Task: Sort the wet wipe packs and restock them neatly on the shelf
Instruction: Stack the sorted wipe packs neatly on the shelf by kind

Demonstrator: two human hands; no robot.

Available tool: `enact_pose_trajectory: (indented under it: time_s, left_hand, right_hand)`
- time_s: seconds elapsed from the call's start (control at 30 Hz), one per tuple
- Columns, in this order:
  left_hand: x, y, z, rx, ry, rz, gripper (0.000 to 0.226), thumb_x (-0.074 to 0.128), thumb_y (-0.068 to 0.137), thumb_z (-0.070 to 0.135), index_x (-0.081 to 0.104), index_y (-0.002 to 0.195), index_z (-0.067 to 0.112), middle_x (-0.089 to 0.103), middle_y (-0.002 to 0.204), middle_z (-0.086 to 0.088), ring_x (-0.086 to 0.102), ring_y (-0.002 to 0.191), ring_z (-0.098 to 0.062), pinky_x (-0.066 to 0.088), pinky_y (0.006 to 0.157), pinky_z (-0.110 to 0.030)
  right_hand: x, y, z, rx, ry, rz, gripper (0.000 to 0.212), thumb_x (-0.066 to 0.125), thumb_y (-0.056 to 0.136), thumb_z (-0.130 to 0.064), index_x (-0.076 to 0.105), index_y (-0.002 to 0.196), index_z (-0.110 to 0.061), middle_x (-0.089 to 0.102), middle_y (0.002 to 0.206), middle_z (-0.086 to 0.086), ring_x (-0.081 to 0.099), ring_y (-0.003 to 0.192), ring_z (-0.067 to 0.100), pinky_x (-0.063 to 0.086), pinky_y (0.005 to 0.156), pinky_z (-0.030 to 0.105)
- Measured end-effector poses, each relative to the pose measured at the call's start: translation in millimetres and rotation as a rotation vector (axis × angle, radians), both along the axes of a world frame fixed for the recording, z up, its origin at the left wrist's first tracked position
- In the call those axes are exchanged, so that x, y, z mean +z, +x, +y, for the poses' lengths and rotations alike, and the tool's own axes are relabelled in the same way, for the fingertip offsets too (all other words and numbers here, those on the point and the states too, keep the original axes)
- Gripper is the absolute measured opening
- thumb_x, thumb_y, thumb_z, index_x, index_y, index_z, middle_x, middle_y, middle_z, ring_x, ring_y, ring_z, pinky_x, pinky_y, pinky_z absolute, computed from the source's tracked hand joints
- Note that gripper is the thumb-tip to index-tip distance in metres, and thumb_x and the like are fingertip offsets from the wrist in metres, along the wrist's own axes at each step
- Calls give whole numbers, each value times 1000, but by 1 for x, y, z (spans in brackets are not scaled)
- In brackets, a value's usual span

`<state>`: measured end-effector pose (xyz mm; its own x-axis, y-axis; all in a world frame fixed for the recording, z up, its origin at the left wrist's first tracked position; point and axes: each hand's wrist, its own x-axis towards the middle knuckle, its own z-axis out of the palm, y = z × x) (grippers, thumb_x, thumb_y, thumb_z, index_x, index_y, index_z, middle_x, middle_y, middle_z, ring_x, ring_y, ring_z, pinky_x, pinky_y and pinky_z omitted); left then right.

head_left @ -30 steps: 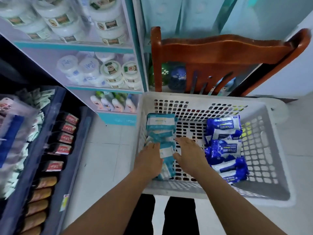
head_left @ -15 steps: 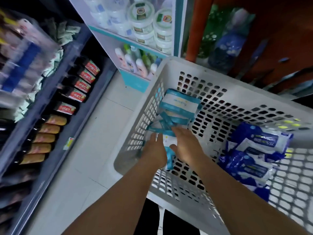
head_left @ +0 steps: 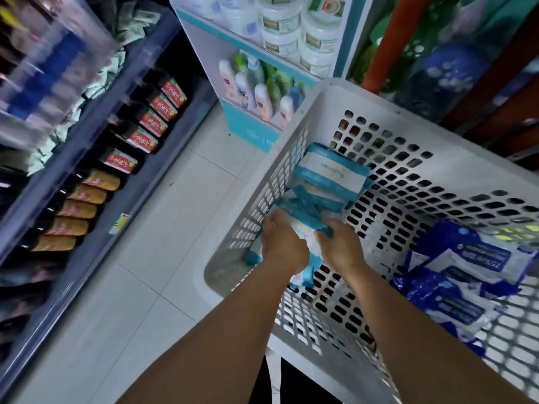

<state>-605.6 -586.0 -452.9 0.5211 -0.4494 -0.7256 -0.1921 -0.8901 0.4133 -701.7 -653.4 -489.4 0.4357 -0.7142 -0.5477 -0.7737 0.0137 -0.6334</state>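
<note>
Left hand (head_left: pixel 281 246) and right hand (head_left: pixel 339 247) are down inside the white basket (head_left: pixel 318 100), side by side, fingers curled round the near end of the teal wet wipe packs (head_left: pixel 326 182). That looks like the gathering step: teal packs being bunched into one handful, none shelved yet. Next, I judge, the bundle must be lifted over the basket's left wall without the loose packs slipping, then carried to a shelf.

At far left the dark shelf (head_left: pixel 122 91) holds a row of red-labelled bottles (head_left: pixel 145 138) and, nearer, amber-labelled ones. Beyond stands a white and teal display rack (head_left: pixel 250 135) with small lotion bottles and tubs above them. In the basket, the teal packs lie heaped against the left wall; the blue wet wipe packs (head_left: pixel 466 272) lie well apart on its right side.
</note>
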Motion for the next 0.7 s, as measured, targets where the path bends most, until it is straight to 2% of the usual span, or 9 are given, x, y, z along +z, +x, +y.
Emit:
enact_pose_trajectory:
  time_s: [0.07,0.2,0.27,0.33,0.4,0.5,0.63,0.7]
  left_hand:
    - [-3,-2,-5,140,11,41,83,61,89,17,6,150,7,13,152,-11,23,139,-28,24,115,-34]
    - [-12,-10,-14,288,5,179,78,61,88,25,13,147,6,32,145,-15,40,129,-32,39,106,-42]
    - [-16,-12,-19,298,-10,188,75,61,85,33,24,144,9,41,140,-12,45,125,-32,43,102,-44]
    - [-22,-14,-22,347,-21,160,75,64,75,43,37,138,11,47,134,-9,49,120,-31,46,99,-46]
    - [-25,-13,-26,406,-41,122,70,69,69,44,46,128,13,53,125,-7,53,114,-29,48,95,-47]
    - [-22,-8,-32,531,-61,107,54,77,73,30,50,117,13,59,114,-3,58,106,-26,51,91,-44]
    - [-25,-4,-37,640,-76,117,42,76,76,24,60,114,14,67,110,-4,64,97,-25,55,86,-41]
    - [-26,-4,-37,668,-107,125,35,72,81,21,60,112,12,67,108,-2,64,92,-22,55,82,-35]
  right_hand:
    - [2,-7,-2,-133,75,-32,13,53,93,-14,61,100,-7,52,70,-7,47,61,9,33,53,19]
    - [4,-16,-6,-380,208,-79,13,52,94,-15,61,98,-8,56,75,-4,50,61,10,39,45,12]
    - [6,-17,-8,-436,245,-103,13,51,94,-14,62,99,-11,58,77,-4,51,62,8,37,40,5]
    - [7,-17,-9,-462,273,-126,12,52,94,-13,63,98,-11,60,78,-1,53,62,9,38,40,6]
    - [3,-16,-9,-434,269,-120,11,55,92,-14,63,98,-9,61,77,1,51,59,11,38,40,9]
    - [-1,-15,-9,-334,237,-86,7,60,88,-13,61,92,-7,58,72,2,43,53,11,35,41,14]
    - [2,-13,-18,-159,187,-76,7,62,88,-18,60,89,-12,63,79,0,53,61,10,41,50,18]
    - [-1,-8,-29,-105,77,-83,7,59,90,-22,61,86,-17,61,88,4,57,71,15,43,57,18]
